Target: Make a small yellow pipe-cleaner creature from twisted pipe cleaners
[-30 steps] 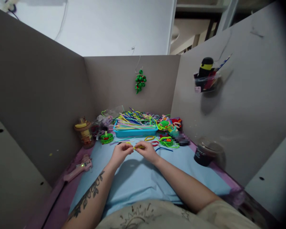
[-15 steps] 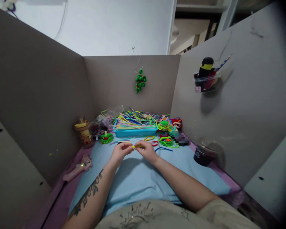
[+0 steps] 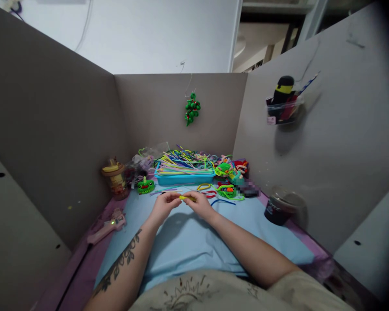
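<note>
Fingertip to fingertip above the light blue cloth (image 3: pixel 178 246), my two hands pinch a small yellow piece of pipe cleaner (image 3: pixel 182 198). My left hand (image 3: pixel 164 206) is closed on its left end, and my right hand (image 3: pixel 199 204) on its right end. Most of the piece is hidden by the fingers. Just beyond my hands lie a yellow pipe cleaner loop (image 3: pixel 203 187), a red pipe cleaner piece (image 3: pixel 211 194) and a dark blue pipe cleaner (image 3: pixel 223 201). A green fuzzy figure (image 3: pixel 145 185) sits to the left of them.
A blue tray (image 3: pixel 184 179) heaped with pipe cleaners stands at the back. A pink glue gun (image 3: pixel 108 226) with a lit green light lies left. A lidded cup (image 3: pixel 114 177) stands at left, a dark tub (image 3: pixel 278 209) at right. Grey panels (image 3: pixel 181 108) enclose the table.
Slightly more of the yellow piece shows between my fingertips. Both hands stay almost in place, and the view has shifted a little.
</note>
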Motion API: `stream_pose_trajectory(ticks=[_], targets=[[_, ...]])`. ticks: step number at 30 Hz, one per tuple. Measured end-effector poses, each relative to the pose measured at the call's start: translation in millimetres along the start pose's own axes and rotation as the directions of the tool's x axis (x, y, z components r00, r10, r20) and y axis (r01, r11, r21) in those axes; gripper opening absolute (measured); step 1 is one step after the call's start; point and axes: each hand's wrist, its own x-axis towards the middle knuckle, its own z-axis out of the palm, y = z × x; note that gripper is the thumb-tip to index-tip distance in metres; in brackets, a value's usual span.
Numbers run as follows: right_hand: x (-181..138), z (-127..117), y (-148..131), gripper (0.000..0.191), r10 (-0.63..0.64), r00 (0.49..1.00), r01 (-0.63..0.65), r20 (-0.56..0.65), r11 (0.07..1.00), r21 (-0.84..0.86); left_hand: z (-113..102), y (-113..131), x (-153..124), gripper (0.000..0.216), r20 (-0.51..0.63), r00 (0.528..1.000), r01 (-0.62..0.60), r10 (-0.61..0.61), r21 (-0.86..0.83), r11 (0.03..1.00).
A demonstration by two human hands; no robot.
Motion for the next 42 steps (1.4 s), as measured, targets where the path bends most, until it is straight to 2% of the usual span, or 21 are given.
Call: stream_pose_trajectory(ticks=[4, 11, 15, 19, 22, 25, 30, 32, 33, 36, 39, 42], targets=[[0, -1, 0, 0.012, -0.009, 0.999, 0.006, -0.036, 0.996, -0.084, 0, 0, 0, 0.040, -0.001, 1.000, 0.012, -0.012, 0.005, 1.000], [-3, 2, -3, 0.013, -0.093, 0.996, 0.092, -0.002, 0.985, -0.145, 2, -4, -1, 0.035, 0.012, 0.999, 0.045, -0.044, -0.043, 0.998], [-4, 3, -6, 0.012, -0.146, 0.989, 0.146, 0.015, 0.968, -0.202, 3, -10, 3, 0.030, -0.013, 0.999, -0.034, 0.034, 0.045, 0.998], [-4, 2, -6, 0.008, -0.193, 0.980, 0.195, 0.037, 0.932, -0.306, 3, -18, 6, 0.023, -0.015, 0.984, -0.168, 0.176, 0.223, 0.960], [-4, 2, -3, 0.006, -0.198, 0.979, 0.197, 0.038, 0.903, -0.382, 2, -19, 4, 0.013, 0.021, 0.957, -0.273, 0.289, 0.396, 0.877], [-4, 2, -2, 0.006, -0.191, 0.981, 0.192, 0.045, 0.883, -0.429, 1, -14, -2, 0.008, 0.091, 0.925, -0.347, 0.368, 0.597, 0.723], [-2, 5, -1, 0.007, -0.158, 0.986, 0.165, 0.051, 0.910, -0.379, 3, -7, -8, 0.013, 0.232, 0.899, -0.377, 0.371, 0.841, 0.388], [-1, 5, 0, 0.007, -0.144, 0.989, 0.150, 0.042, 0.936, -0.320, 2, -7, -8, 0.017, 0.271, 0.890, -0.396, 0.367, 0.859, 0.326], [-1, 5, 0, 0.007, -0.139, 0.990, 0.143, 0.034, 0.944, -0.297, 1, -6, -8, 0.018, 0.273, 0.890, -0.398, 0.366, 0.856, 0.329], [0, 2, 3, 0.006, -0.108, 0.994, 0.104, -0.003, 0.959, -0.264, -9, -3, -2, 0.022, 0.161, 0.917, -0.315, 0.365, 0.853, 0.416], [1, 0, 7, 0.006, -0.027, 0.999, 0.020, -0.028, 0.973, -0.230, -29, 0, 5, 0.024, -0.111, 0.933, -0.047, 0.343, 0.906, 0.421], [3, 1, 14, 0.008, 0.063, 0.998, -0.064, -0.016, 0.988, -0.142, -49, -3, 12, 0.024, -0.270, 0.949, 0.192, 0.163, 0.904, 0.383]])
